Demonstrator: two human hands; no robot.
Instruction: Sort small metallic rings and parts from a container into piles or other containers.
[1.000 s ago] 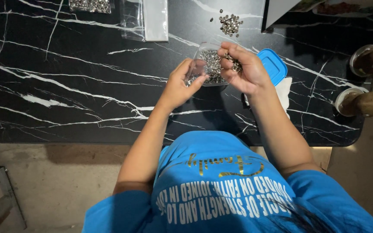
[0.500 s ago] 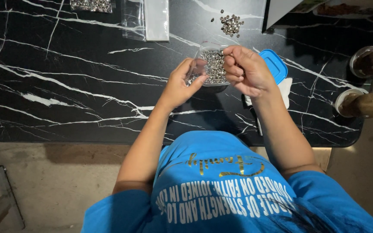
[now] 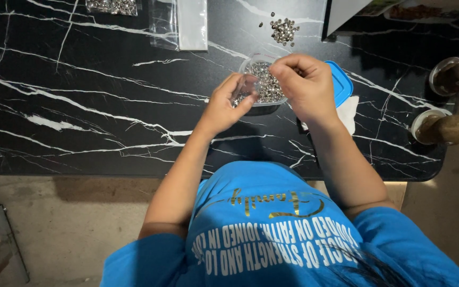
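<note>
- The bench point(image 3: 81, 106) is the biggest thing here. It is black with thin white lines like cracks, and it fills the top half of the view.
- The person wears a bright blue shirt point(image 3: 272, 234) with gold and white letters on it.
- Two brown round things point(image 3: 450, 127) stand in little white cups at the right edge of the bench. They are well apart from the hands.
- A clear plastic bag point(image 3: 179, 24) lies flat at the top of the bench.
- A blue lid point(image 3: 341, 82) lies just beside the right hand, with a white cloth or paper point(image 3: 349, 111) under it.
- A small clear tub point(image 3: 264, 87) sits on the bench between the two hands. It is full of tiny shiny silver pieces.
- The left hand point(image 3: 227, 103) is curled, and its fingertips touch the near left rim of the tub, pinching something small and clear, maybe a little bag; the view is too blurry to be sure.
- The right hand point(image 3: 306, 85) is bent over the tub. Its fingers are pinched close together above the silver pieces.
- A small heap of silver pieces point(image 3: 283, 29) lies loose on the bench, past the tub.
- Another bag of silver pieces point(image 3: 113, 6) peeks in at the top edge.
</note>
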